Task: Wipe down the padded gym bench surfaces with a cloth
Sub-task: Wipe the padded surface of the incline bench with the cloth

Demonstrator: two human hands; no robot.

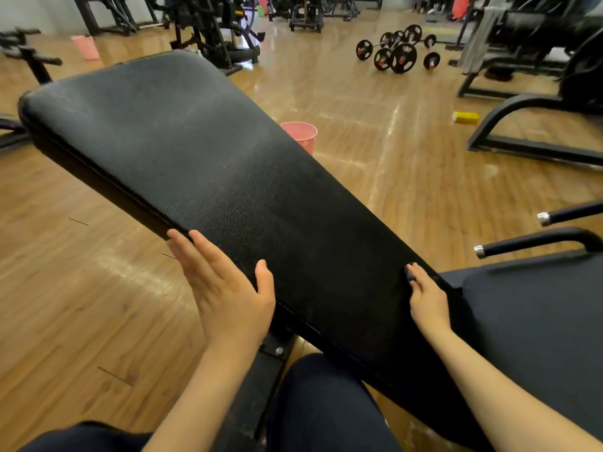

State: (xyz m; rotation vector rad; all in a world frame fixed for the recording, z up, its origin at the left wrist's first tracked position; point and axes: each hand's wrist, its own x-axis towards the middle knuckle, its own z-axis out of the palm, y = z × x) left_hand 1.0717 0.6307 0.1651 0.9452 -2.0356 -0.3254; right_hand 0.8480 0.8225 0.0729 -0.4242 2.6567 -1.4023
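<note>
The black padded backrest (202, 164) runs diagonally from upper left of frame to lower right, tilted, wide end far from you. The dark seat pad (535, 321) sits at right, just beside the backrest's narrow end. Wood floor (65, 288) all around.

Your left hand (225, 288) rests on the backrest's lower-left edge: fingers straight and together along the edge, thumb spread onto the top face. Your right hand (427, 298) is at the pad's narrow end, fingers curled, pinching a small dark item (409, 270); can't tell if that's the cloth.

A pink bucket (301, 135) stands behind the backrest at centre. Barbells with plates (399, 52) lie upper right, with a yellow block (466, 117) on the floor right of centre.
</note>
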